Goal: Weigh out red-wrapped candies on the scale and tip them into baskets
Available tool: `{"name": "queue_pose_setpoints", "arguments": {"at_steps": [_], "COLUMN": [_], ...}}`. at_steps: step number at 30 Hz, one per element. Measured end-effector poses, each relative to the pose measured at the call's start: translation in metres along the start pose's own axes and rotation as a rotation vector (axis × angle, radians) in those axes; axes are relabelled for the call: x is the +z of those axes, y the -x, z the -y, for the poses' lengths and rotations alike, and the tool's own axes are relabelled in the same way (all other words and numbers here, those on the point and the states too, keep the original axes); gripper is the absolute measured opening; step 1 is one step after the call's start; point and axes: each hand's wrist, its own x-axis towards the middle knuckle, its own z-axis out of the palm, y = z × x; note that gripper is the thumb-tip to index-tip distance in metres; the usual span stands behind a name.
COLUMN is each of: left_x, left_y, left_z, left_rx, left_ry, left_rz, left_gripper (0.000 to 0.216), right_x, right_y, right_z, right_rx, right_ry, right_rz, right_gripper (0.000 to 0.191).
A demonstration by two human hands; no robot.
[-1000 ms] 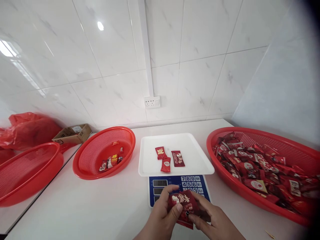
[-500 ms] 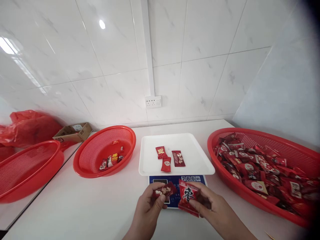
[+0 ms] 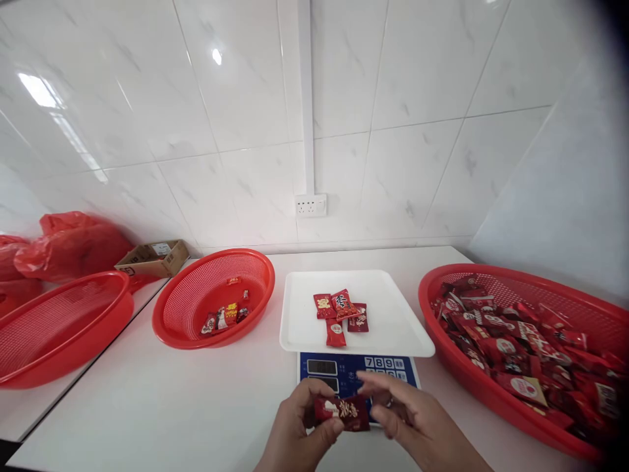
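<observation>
Pinched in my left hand point(image 3: 303, 423) is a dark red candy packet point(image 3: 348, 413) with pale lettering. My right hand point(image 3: 410, 416) is beside the packet's right end, its thumb and fingers apart and nothing between them. Both hands are over the front of a blue digital scale point(image 3: 351, 377). On the scale's white tray point(image 3: 393, 328) lie several red packets, among them a bright red packet with black lettering point(image 3: 344, 303) that overlaps its neighbours.
To the right stands a large red basket point(image 3: 442, 347) heaped with red packets. A smaller red basket point(image 3: 170, 328) at the left holds a few packets. Farther left are another red basket point(image 3: 113, 308), a cardboard box point(image 3: 160, 260) and red plastic bags point(image 3: 78, 242).
The black-lettered packet has left my right hand and now lies on the white tray. My right hand has opened. My left hand still holds the dark red packet. The view has shifted slightly.
</observation>
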Motion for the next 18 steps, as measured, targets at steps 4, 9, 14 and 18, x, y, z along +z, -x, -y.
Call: {"name": "queue_pose_setpoints", "arguments": {"at_steps": [4, 9, 14, 18], "left_x": [0.004, 0.009, 0.009, 0.008], "left_y": [-0.002, 0.000, 0.002, 0.003], "left_z": [0.006, 0.004, -0.011, -0.012], "left_rx": [0.039, 0.028, -0.083, -0.030], "left_ry": [-0.093, -0.010, 0.128, 0.062], "left_rz": [0.076, 0.063, 0.137, 0.124], "left_gripper": [0.043, 0.048, 0.042, 0.039], "right_x": [0.002, 0.000, -0.003, -0.004], "right_y": [0.008, 0.009, 0.010, 0.009], "right_z": [0.013, 0.019, 0.021, 0.021], "right_rx": [0.001, 0.088, 0.121, 0.082], "right_ry": [0.000, -0.055, -0.133, -0.100], "right_rz": [0.163, 0.176, 0.270, 0.265], "right_gripper": [0.029, 0.025, 0.022, 0.022]}}
